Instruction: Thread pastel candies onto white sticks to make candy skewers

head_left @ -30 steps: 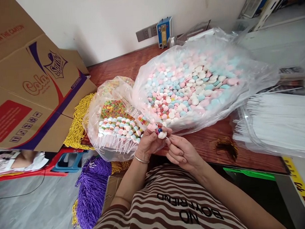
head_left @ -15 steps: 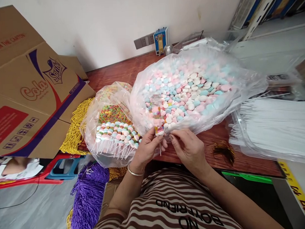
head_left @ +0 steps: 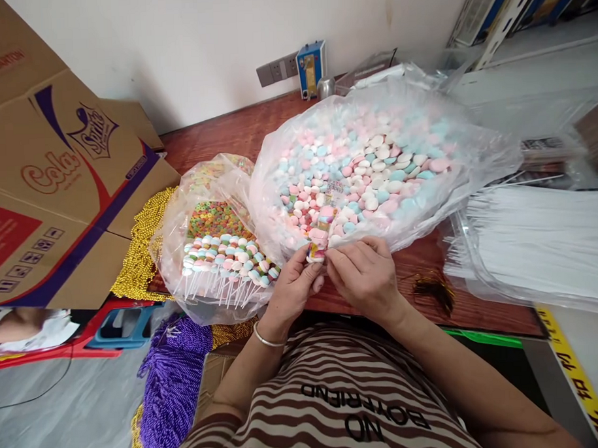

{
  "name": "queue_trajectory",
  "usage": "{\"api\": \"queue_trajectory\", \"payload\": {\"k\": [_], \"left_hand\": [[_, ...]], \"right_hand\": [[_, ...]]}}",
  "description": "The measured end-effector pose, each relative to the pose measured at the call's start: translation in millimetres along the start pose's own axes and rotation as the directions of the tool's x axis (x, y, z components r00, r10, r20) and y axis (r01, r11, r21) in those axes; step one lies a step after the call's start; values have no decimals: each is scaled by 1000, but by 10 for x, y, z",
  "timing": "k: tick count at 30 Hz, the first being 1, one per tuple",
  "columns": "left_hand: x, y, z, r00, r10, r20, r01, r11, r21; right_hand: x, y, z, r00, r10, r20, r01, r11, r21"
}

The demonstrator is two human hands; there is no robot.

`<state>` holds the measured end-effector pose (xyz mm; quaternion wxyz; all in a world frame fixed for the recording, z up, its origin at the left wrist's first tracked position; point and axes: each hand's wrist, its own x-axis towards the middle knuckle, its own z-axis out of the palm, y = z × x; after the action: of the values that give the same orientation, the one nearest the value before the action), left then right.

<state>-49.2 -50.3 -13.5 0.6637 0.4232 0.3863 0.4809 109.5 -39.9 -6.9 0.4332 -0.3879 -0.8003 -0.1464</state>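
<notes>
Between my hands, at the front edge of a large clear bag of pastel candies (head_left: 376, 182), is a small clear wrapper with pink and white candy (head_left: 320, 239). My left hand (head_left: 294, 283) pinches its lower end between thumb and fingers. My right hand (head_left: 362, 274) is closed at the same end, its fingertips against the wrapper; what lies under its curled fingers is hidden. Left of my hands, candy skewers on white sticks (head_left: 226, 262) lie in rows on another clear bag, which holds small multicoloured candy rings (head_left: 218, 220).
On the right lies a pack of white sticks (head_left: 535, 242), with gold twist ties (head_left: 433, 291) nearer me on the reddish table (head_left: 237, 131). A cardboard carton (head_left: 66, 173), gold beads (head_left: 145, 249) and purple beads (head_left: 174, 385) are at the left. A blue device (head_left: 311, 70) stands by the wall.
My right hand has moved left and its fingers have closed in against the wrapper. The wrapper now tilts to the right. The camera view has shifted slightly.
</notes>
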Motion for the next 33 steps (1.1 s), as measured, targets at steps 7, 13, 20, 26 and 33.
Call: {"api": "queue_trajectory", "payload": {"k": [7,13,20,26,33], "left_hand": [[54,-70,138,981,-16,-193,-8,993,-119],[116,-38,250,959,-16,-282,-88,932,-353],[54,40,282,977,32,-209,-107,927,-358],[258,399,-4,946,128,-299,-264,840,-474],[367,486,96,921,64,-385,-294,761,-578]], "right_hand": [[-65,-33,142,998,53,20,-55,997,63],[-115,-135,105,911,382,156,-413,844,343],[-309,-216,112,880,372,295,-469,776,422],[-355,-199,114,958,169,233,-245,903,352],[-400,-300,164,999,4,49,-6,998,59]]}}
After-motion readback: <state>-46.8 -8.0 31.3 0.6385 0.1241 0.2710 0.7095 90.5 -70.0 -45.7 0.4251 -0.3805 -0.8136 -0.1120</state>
